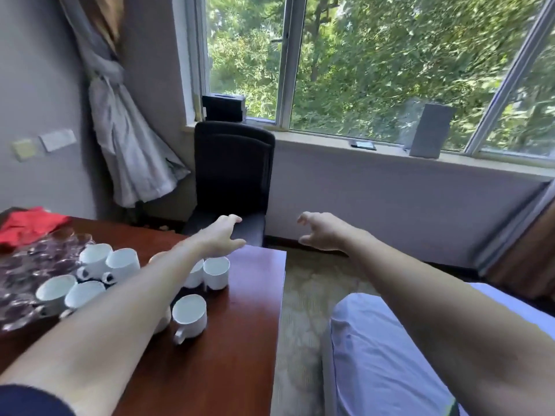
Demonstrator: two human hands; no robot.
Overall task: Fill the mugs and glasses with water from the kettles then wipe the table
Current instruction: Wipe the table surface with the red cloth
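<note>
White ceramic mugs (pixel 189 315) stand upright in a loose cluster on the glossy reddish-brown wooden table (pixel 240 340), mouths up, the nearest one with its handle turned toward the camera; whether any of them holds water is hard to tell from this angle. Just left of the mugs, at the table's left side, sits a crowded group of clear glass tumblers (pixel 36 262), blurred by the wide lens, and beyond those a crumpled red cloth (pixel 28 225) lies at the far left corner. The left hand (pixel 220 235) reaches out above the mugs to the table's far edge, its fingers straight and relaxed, gripping nothing, the forearm passing over several of the cups. The right hand (pixel 319 232) hangs in the air well to the right of the table, above the patterned carpet (pixel 303 295), fingers spread and loosely curled around nothing. A black upholstered chair (pixel 232 169) stands just past the table's far edge, under the sill of a large window (pixel 390 70) filled with green foliage. A pale grey curtain (pixel 126 139) is knotted against the wall on the left, and a pale blue fabric surface (pixel 384 361) fills the lower right under the right forearm.
</note>
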